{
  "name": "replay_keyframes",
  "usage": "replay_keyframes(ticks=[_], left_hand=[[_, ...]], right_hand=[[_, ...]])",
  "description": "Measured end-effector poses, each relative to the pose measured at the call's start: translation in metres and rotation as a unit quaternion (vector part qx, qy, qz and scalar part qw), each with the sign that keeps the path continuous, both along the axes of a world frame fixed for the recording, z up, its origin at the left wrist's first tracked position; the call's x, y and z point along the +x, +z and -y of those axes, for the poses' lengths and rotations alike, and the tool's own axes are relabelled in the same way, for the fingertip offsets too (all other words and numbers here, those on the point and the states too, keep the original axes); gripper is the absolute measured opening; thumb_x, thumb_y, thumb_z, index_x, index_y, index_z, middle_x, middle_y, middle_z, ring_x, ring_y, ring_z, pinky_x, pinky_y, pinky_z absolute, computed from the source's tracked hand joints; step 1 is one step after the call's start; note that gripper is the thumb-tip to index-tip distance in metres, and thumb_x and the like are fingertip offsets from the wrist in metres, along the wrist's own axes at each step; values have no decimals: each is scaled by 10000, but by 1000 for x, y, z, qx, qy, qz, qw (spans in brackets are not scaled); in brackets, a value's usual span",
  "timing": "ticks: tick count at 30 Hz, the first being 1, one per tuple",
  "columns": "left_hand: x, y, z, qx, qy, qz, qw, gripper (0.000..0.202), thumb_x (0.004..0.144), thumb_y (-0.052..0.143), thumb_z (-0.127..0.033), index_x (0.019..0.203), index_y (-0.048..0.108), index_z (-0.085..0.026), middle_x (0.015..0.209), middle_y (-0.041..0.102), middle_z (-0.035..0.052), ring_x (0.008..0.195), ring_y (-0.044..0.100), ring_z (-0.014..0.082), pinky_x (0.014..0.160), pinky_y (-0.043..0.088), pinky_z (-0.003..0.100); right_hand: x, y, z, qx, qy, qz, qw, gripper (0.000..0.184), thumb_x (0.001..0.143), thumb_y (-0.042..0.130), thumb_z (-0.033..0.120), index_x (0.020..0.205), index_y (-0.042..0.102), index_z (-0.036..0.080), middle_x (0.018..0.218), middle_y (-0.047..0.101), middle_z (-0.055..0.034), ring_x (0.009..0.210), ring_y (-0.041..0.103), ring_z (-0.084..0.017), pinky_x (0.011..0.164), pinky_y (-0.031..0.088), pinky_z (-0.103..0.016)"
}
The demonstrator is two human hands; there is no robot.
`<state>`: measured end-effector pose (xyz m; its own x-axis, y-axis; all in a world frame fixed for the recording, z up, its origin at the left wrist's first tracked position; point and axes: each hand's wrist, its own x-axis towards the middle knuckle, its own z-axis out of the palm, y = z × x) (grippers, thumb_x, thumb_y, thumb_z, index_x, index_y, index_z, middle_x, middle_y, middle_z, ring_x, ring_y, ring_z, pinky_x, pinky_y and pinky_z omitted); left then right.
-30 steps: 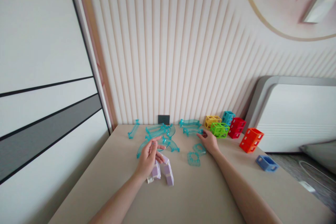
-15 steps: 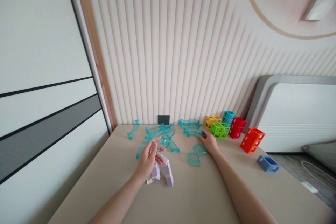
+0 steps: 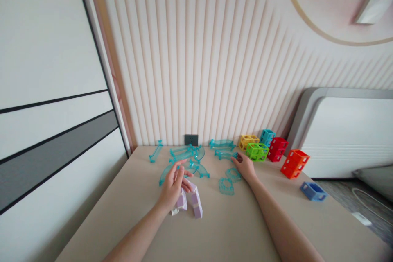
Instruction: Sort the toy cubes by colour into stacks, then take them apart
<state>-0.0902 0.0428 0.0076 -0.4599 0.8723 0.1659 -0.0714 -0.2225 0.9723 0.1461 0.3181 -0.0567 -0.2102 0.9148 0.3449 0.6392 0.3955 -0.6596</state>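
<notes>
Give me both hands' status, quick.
Left hand: partly curled over the lilac blocks; grip cannot be told.
Right hand: open, resting on clear teal track pieces.

Clear teal track pieces [image 3: 187, 159], pale lilac blocks [image 3: 192, 200], beige table [image 3: 227, 229]. Cube frames go yellow [image 3: 248, 141], lime green [image 3: 257, 151], turquoise [image 3: 267, 136], red [image 3: 278, 148], orange [image 3: 294, 163], blue [image 3: 312, 191]. Cream-striped wall [image 3: 215, 69].

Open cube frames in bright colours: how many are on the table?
6: yellow, teal, green and red clustered by the wall, orange beside them, blue alone.
</notes>
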Motion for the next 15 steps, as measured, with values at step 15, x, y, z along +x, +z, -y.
replay_keyframes(ticks=[15], left_hand=[[1,1,1,-6,0,2,1000,601,892,545,-614,1327,432,-216,881,711,33,493,683,137,446,551,235]], right_hand=[[0,-2,-1,0,4,-5,1000,379,744,676,392,1044,716,164,948,763,-128,841,726,-281,798,550,-388]])
